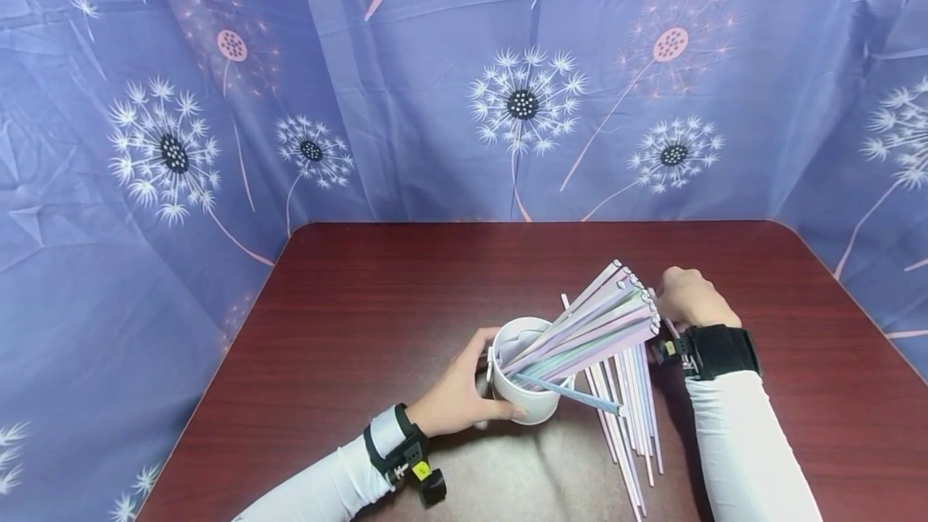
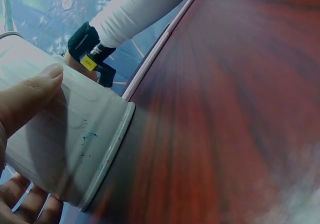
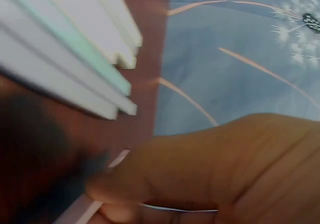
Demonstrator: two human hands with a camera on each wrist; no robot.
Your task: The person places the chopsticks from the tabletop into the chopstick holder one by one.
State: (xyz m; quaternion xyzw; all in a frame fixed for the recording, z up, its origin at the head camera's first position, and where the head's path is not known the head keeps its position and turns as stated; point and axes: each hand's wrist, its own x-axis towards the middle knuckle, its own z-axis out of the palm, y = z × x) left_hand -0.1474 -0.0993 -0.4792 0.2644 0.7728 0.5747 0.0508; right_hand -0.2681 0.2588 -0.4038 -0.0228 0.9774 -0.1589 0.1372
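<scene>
My left hand [image 1: 457,393] grips a white bucket-like cup [image 1: 535,409], with the thumb along its near side and fingers around the left. The left wrist view shows the cup's wall [image 2: 95,134] with small blue marks. A bundle of long pastel sticks [image 1: 587,329] leans out of the cup to the right, and one blue stick [image 1: 580,397] slants lower, apart from the bundle. My right hand [image 1: 692,296] is right of the bundle's tips. In the right wrist view, its thumb and fingers pinch a pale pink stick [image 3: 80,210]; its far part is hidden.
Several loose pastel sticks [image 1: 627,409] lie on the dark red wooden table [image 1: 377,280], below and right of the cup. A blue dandelion-print cloth [image 1: 428,103] hangs behind and beside the table.
</scene>
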